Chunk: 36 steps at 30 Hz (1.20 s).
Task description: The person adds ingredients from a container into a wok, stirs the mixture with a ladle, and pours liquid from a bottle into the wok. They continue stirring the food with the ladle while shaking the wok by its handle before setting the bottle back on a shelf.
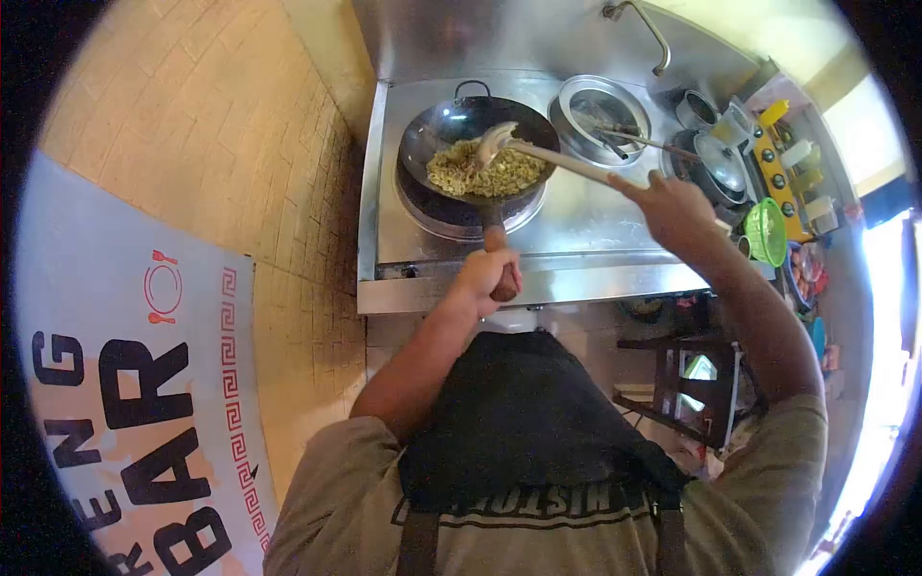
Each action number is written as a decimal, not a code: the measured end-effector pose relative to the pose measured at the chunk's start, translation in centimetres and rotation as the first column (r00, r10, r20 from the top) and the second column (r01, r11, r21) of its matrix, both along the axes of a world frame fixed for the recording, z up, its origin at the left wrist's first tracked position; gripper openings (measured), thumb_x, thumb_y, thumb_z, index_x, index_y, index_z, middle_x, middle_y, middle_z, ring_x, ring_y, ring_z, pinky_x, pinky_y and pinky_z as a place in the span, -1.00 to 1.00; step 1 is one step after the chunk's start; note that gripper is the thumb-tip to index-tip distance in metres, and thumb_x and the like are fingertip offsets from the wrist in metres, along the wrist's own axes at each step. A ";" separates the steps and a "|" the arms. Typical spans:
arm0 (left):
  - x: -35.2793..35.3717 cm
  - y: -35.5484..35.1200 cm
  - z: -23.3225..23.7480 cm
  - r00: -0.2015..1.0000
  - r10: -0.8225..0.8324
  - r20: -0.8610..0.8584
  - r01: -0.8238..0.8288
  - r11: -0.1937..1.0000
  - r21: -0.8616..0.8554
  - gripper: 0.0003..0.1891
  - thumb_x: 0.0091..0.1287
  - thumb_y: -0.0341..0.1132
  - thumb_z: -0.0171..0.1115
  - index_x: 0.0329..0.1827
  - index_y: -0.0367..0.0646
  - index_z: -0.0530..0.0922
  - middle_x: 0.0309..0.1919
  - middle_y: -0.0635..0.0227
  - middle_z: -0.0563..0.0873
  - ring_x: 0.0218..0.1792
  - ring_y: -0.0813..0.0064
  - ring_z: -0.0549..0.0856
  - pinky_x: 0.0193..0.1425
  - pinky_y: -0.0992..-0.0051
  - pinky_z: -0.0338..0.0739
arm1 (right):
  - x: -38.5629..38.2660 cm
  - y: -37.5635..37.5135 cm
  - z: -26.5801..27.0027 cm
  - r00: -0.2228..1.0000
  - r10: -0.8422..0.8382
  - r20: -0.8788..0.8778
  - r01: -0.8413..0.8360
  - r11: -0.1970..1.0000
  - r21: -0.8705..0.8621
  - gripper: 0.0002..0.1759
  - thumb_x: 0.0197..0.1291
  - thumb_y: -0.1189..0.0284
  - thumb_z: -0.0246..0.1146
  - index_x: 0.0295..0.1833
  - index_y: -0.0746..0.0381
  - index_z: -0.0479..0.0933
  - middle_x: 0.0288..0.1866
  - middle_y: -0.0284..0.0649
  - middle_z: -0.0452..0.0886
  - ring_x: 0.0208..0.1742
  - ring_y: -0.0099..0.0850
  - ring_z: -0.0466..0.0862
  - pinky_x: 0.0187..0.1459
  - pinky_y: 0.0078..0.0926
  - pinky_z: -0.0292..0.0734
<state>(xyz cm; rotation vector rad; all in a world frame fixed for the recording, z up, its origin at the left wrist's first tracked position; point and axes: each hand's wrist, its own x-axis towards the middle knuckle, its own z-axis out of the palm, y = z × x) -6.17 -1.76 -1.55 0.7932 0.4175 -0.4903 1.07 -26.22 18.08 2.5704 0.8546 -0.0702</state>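
A dark wok sits tilted over the left burner ring, with yellow-brown fried food gathered in its lower part. My left hand is wrapped round the wok's wooden handle. Higher up on the right, my right hand grips the long handle of a ladle. The ladle's metal head is inside the wok, at the food. Part of the ladle's handle is hidden by my right hand.
Right of the wok stands a metal pot with a utensil across it. Beyond are a lidded pan, a green basket and bottles. A tap hangs above. A wall borders the stove's left side.
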 end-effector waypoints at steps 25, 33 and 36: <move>0.7 1.3 -6.1 0.991 0.107 -0.083 -0.103 0.994 0.046 -0.88 0.24 -0.40 0.21 -0.30 -0.16 0.42 -0.60 0.37 0.49 -0.65 0.42 0.53 -0.62 0.36 0.50 | 1.8 7.6 -17.2 0.616 -0.020 -0.787 0.714 0.437 0.548 -0.48 0.25 0.35 0.11 0.34 0.17 0.33 -0.59 -0.21 0.48 -0.71 -0.39 0.47 -0.66 -0.42 0.42; 0.6 1.6 -6.6 0.995 0.093 -0.041 -0.089 0.991 0.098 -0.87 0.24 -0.38 0.23 -0.31 -0.16 0.44 -0.58 0.37 0.50 -0.65 0.46 0.53 -0.62 0.38 0.51 | 3.6 4.0 -14.4 0.878 -0.153 -0.454 0.345 0.860 0.377 -0.41 0.27 0.43 0.01 0.43 0.08 0.16 -0.25 0.21 0.61 -0.26 0.10 0.65 -0.18 -0.02 0.55; 0.7 2.0 -6.9 0.993 0.119 -0.005 -0.118 0.990 0.084 -0.86 0.25 -0.37 0.23 -0.33 -0.18 0.43 -0.59 0.37 0.49 -0.65 0.47 0.53 -0.62 0.39 0.50 | 6.4 5.9 -14.1 0.898 -0.176 -0.402 0.345 0.849 0.400 -0.39 0.26 0.44 0.00 0.45 0.08 0.12 -0.23 0.20 0.61 -0.24 0.11 0.64 -0.16 -0.01 0.55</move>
